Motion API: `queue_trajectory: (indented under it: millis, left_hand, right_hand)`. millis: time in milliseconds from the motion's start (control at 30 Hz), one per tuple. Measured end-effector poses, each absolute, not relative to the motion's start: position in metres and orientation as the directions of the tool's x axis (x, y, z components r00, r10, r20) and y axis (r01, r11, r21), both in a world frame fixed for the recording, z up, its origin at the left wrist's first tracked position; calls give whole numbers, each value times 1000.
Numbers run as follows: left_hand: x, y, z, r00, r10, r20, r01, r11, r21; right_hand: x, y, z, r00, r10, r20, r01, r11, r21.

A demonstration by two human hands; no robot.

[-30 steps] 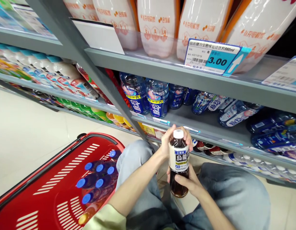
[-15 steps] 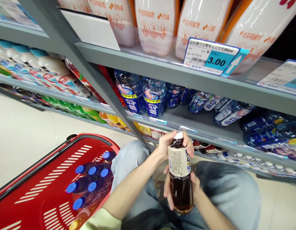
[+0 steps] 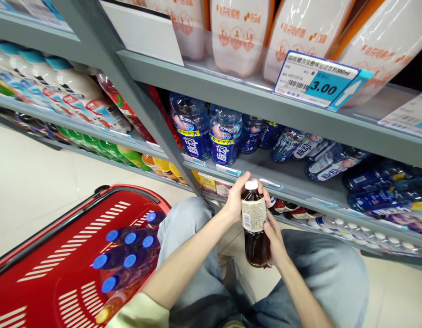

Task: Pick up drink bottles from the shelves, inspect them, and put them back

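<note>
Between my knees, both hands hold a bottle of dark brown drink (image 3: pixel 256 218) with a white cap and a beige label, tilted slightly. My left hand (image 3: pixel 239 196) is wrapped round its upper part near the cap, the far fingers showing past the neck. Lower down, my right hand (image 3: pixel 275 237) grips the bottle's right side with the thumb on the label; its other fingers are mostly hidden behind the bottle. Beyond the hands, blue drink bottles (image 3: pixel 226 136) stand or lie on the shelf.
On my left is a red shopping basket (image 3: pixel 74 232) holding several blue-capped bottles (image 3: pixel 129 262) and a yellow-capped bottle (image 3: pixel 110 310). A grey shelf edge (image 3: pixel 231 91) with price tags (image 3: pixel 325 82) runs across in front. White bottles (image 3: pixel 238 36) stand above; more bottles line the lowest shelf.
The dark bottle has moved forward, away from my body and toward the shelf, with both hands on it. My right hand has shifted up to its side. The view has shifted slightly.
</note>
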State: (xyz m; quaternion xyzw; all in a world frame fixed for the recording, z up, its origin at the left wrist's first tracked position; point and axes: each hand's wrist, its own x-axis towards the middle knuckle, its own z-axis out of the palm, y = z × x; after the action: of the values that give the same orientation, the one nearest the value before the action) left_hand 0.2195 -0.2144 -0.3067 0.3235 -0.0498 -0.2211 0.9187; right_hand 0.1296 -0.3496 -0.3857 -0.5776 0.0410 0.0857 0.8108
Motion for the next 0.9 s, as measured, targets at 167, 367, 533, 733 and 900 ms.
queue_trajectory:
  millis: [167, 367, 533, 733, 900]
  left_hand:
    - [217, -223, -308, 911, -407, -73, 345, 651, 676]
    - [214, -231, -311, 902, -420, -95, 346, 575, 741]
    - [217, -230, -307, 890, -453, -48, 330, 567, 755]
    - [220, -222, -302, 772, -635, -44, 473, 526, 707]
    - [219, -217, -305, 677, -735, -28, 568, 498, 655]
  right_hand:
    - [131, -350, -369, 973, 225, -53, -79, 107, -991]
    - [125, -346, -376, 984, 168, -65, -88, 136, -987]
    - [125, -344, -377, 976, 187, -111, -162, 287, -944]
    - [122, -334, -375, 874, 475, -102, -387, 555, -737]
    - [112, -327, -382, 764, 642, -64, -556, 605, -570]
